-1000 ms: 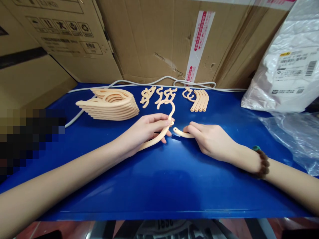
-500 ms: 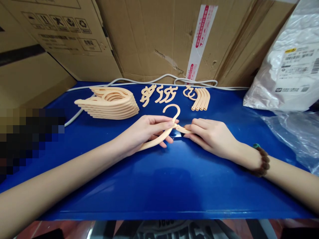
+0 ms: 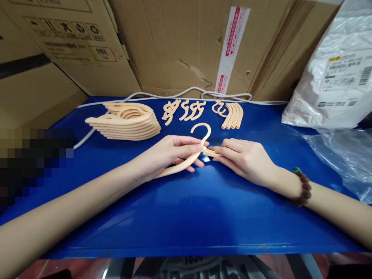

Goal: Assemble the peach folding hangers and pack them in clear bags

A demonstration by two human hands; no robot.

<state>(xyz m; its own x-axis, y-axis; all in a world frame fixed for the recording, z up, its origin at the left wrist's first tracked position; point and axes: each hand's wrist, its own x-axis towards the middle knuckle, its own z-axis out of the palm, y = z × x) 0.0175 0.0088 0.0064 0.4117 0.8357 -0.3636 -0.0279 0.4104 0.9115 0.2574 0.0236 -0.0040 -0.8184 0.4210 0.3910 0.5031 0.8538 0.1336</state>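
Note:
Between my hands, above the blue table [image 3: 180,217], is a cream plastic hanger hook [image 3: 207,133] with a curved hanger arm [image 3: 181,166] running down to the left. My left hand [image 3: 177,153] pinches them where hook and arm meet. My right hand [image 3: 242,157] grips a second short hanger arm [image 3: 211,153], whose inner end touches that joint. The rest of this second arm is hidden under my right fingers. Whether the pieces are locked together I cannot tell.
A stack of folded cream hangers [image 3: 124,122] lies at the back left. Behind my hands are loose small parts [image 3: 192,110], hooks [image 3: 218,108] and several arms [image 3: 232,115]. A white cable [image 3: 171,94] runs along cardboard boxes [image 3: 180,46]; a plastic bag [image 3: 328,85] stands right.
My right hand has shifted slightly left, bringing the short arm's end closer against the joint. My left hand still holds the hook and arm in nearly the same place.

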